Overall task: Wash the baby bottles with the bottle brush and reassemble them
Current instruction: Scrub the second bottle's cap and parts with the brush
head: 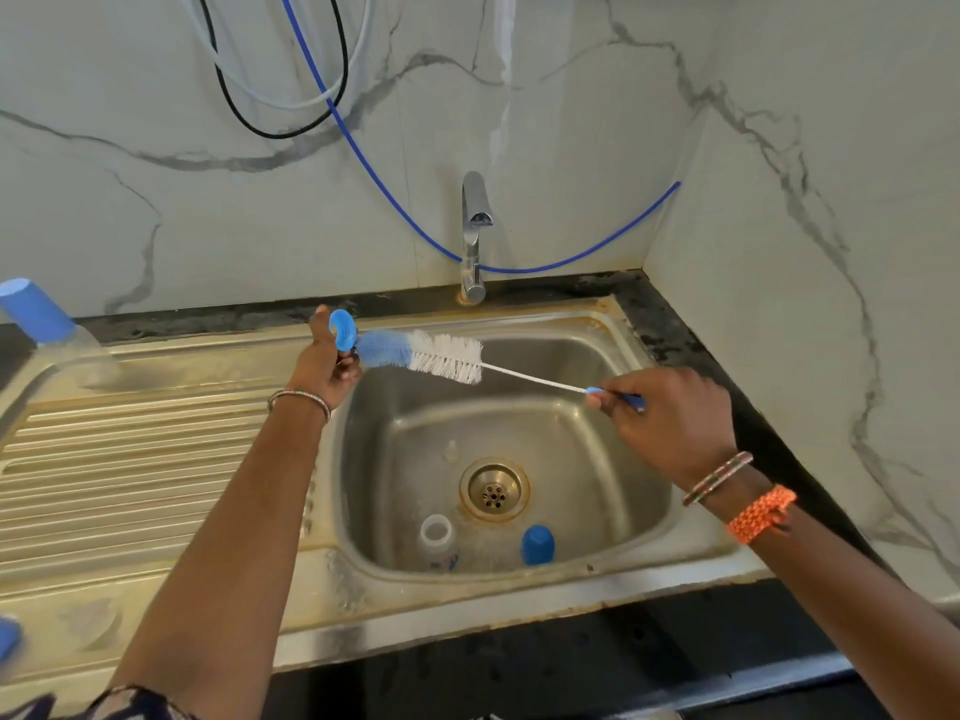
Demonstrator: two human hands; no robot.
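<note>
While both hands work above the sink basin, the scene reads as follows:

left hand: left hand [327,363] is raised over the left rim of the basin, fingers and thumb curled round a blue bottle ring [343,330], ring held up with its hole facing the camera.
right hand: right hand [670,420] is over the right side of the basin, fingers pinching the blue handle end of the bottle brush [447,358].
brush: long thin wire stem runs from the right hand up-left; white bristles in the middle, blue bristle tip touching the ring in the left hand.
bottle 1: clear baby bottle [439,543] lies in the basin, front-left of the drain [494,490], open neck toward the camera, no ring on it.
cap: blue bottle cap [537,544] stands on the basin floor, front-right of the drain, near the bottle but apart.
teat: small clear piece [451,451] on the basin floor behind-left of the drain, maybe a teat, too faint to tell.
bottle 2: second bottle with blue cap [36,311] stands at the far left on the drainboard [130,475] edge, tilted by lens warp.
sink: steel sink [597,569], stained rim.
tap: chrome tap [474,236] behind the basin, no water running.
hoses: blue hose [395,200] loops behind the tap; black cable [280,132] and white hose on the marble wall.
wrists: bangles on both wrists, orange band [761,513] on the right.
</note>
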